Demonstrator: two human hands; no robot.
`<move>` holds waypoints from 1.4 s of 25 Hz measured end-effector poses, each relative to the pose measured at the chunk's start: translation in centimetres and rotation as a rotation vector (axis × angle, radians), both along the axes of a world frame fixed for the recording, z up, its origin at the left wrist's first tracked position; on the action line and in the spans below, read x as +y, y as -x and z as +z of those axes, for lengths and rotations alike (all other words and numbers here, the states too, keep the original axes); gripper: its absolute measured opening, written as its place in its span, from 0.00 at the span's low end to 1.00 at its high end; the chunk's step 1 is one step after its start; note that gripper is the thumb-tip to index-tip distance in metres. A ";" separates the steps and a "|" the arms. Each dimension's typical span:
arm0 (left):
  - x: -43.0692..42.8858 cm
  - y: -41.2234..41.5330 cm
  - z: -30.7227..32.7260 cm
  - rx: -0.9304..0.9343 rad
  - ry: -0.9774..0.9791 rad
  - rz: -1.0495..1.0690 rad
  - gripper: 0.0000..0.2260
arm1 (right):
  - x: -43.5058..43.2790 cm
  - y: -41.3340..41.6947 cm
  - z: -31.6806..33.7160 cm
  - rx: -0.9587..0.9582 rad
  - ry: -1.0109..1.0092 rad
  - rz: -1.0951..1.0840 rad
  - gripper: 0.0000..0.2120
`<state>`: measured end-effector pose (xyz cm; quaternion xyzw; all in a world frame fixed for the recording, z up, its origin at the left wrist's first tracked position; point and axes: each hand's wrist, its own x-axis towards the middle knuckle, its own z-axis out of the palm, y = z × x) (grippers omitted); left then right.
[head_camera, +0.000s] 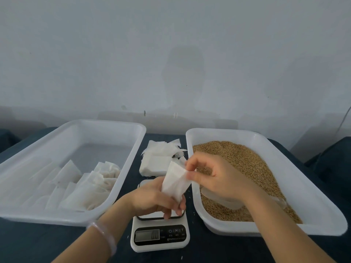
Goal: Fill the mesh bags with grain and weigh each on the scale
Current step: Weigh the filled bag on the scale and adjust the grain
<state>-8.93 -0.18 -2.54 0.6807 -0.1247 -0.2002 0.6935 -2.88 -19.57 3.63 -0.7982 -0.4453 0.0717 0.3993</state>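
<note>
Head view is showing my left hand (155,198) gripping the lower part of a white mesh bag (175,184), fingers curled round it, just above the platform of the kitchen scale (159,236). My right hand (214,175) is pinching the bag's top edge between thumb and fingertips, so both hands are holding the same bag, tilted and off the scale. The display is reading zeros (the digits are faint). To my right, a white tray (322,215) is holding brown grain (247,160), with a translucent scoop (224,201) lying in it under my right wrist. To my left, another white tray (121,179) is holding several mesh bags (91,188). Between the trays, behind the scale, a stack of flat empty bags (157,160) is sitting on the dark worktop (57,243). I am wearing a pale bracelet (106,236) on my left wrist.
</note>
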 end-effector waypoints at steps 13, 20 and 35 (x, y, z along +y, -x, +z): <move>-3.0 -2.0 0.4 -0.018 -0.269 0.383 0.17 | -10.9 -6.4 -5.8 0.113 0.826 -0.440 0.13; -2.7 -2.4 0.5 0.036 -0.342 0.467 0.18 | -11.7 -6.3 -4.3 -0.256 0.610 -0.454 0.19; -4.3 -4.0 1.1 -0.085 -0.497 0.460 0.19 | -13.0 -5.9 -5.1 -0.239 0.616 -0.431 0.16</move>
